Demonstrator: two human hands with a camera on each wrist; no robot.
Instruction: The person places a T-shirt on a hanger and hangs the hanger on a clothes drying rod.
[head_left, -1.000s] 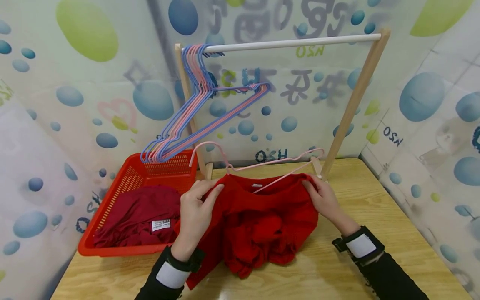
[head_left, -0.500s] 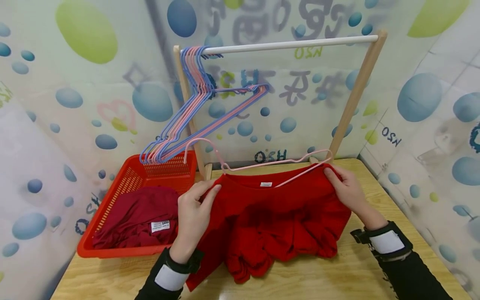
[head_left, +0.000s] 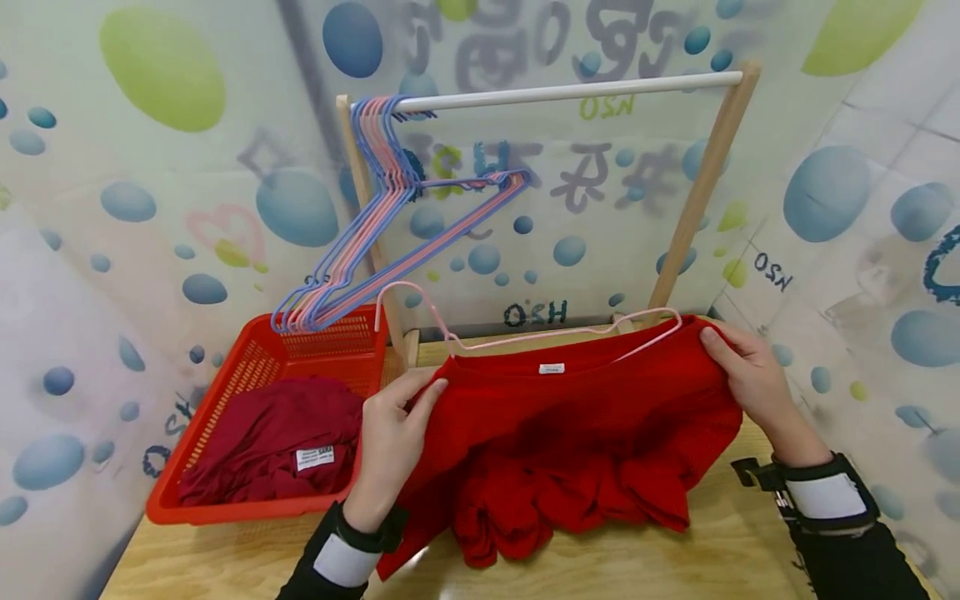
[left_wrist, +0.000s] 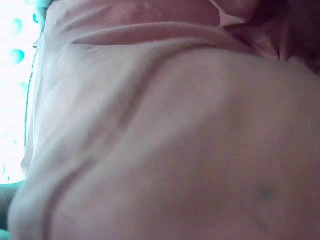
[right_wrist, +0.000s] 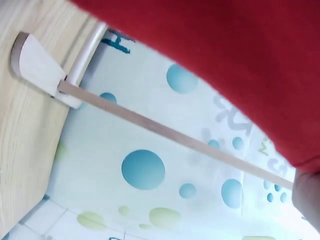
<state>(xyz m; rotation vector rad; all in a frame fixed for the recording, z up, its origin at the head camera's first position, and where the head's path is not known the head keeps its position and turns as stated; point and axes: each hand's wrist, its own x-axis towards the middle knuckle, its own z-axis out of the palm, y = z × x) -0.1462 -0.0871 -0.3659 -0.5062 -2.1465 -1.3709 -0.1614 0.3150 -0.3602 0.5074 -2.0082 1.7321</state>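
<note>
A red sweater (head_left: 585, 408) with a small white neck label hangs between my two hands, its lower part bunched over the table. My left hand (head_left: 393, 437) pinches one side of the neckline between thumb and fingers, close to the hook of a pink hanger (head_left: 517, 337). On the other side my right hand (head_left: 753, 383) grips the shoulder of the garment, near the hanger's far end. Part of the hanger is inside the neck, so its lower bar is mostly hidden. In the right wrist view red cloth (right_wrist: 225, 55) stretches across the top; the left wrist view is mostly skin.
A wooden rack with a white rail (head_left: 570, 93) stands at the back of the table (head_left: 600, 567). Several blue and pink hangers (head_left: 390, 200) hang at its left end. Left of the sweater, a red basket (head_left: 180, 467) holds dark red clothing (head_left: 277, 433) with a white label.
My right hand has moved right, drawing the sweater's neckline wide and spreading the cloth along the hanger. The left hand keeps its pinch at nearly the same spot.
</note>
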